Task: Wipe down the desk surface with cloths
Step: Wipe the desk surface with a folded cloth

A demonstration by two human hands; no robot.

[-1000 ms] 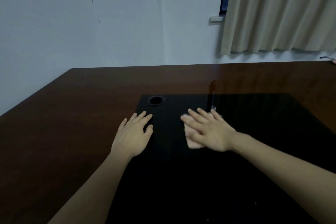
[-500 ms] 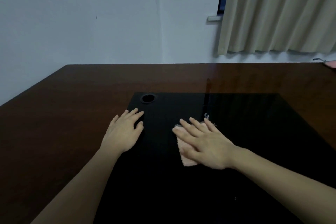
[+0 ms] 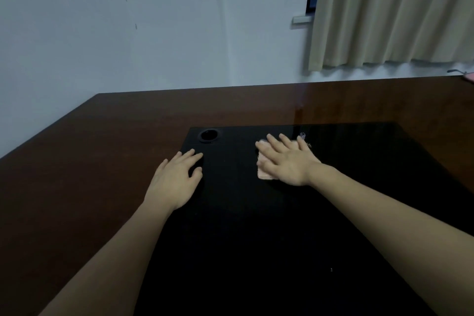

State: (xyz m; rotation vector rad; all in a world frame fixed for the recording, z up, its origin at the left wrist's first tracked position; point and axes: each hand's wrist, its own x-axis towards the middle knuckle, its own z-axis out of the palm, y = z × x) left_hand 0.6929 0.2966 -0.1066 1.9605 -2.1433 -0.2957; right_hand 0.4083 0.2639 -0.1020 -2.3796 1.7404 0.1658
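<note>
A dark brown wooden desk (image 3: 102,161) carries a large black panel (image 3: 256,238) in its middle. A small pink cloth (image 3: 263,173) lies on the far part of that panel. My right hand (image 3: 287,161) presses flat on the cloth with straight fingers, and most of the cloth is hidden beneath the palm. My left hand (image 3: 177,179) rests flat at the panel's left edge, fingers spread, holding nothing.
A round cable hole (image 3: 209,135) sits at the black panel's far left corner. A white wall stands behind the desk, with beige curtains (image 3: 389,10) at the upper right. A pink object (image 3: 468,75) peeks in at the far right edge.
My right hand has slid the cloth away from me, toward the far edge of the black panel. My left hand has stayed flat at the panel's left edge.
</note>
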